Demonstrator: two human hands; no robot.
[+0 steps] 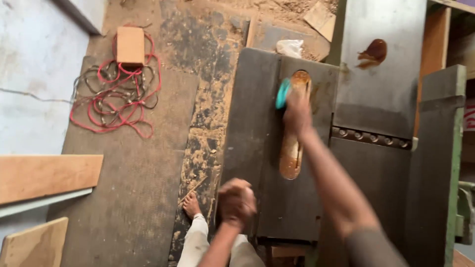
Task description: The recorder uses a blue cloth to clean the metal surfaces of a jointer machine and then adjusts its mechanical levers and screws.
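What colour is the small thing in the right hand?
Teal, a blue-green; the thing shows at the right hand in the head view.

Possibly red label (469, 117), far right edge.

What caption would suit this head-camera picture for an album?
Right hand holds a teal object over the slot of a dark machine table; left hand clenched at its edge.

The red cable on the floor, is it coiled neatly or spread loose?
Spread loose: the red cable lies in tangled, uneven loops on the floor, mixed with a darker cord, around a small wooden block.
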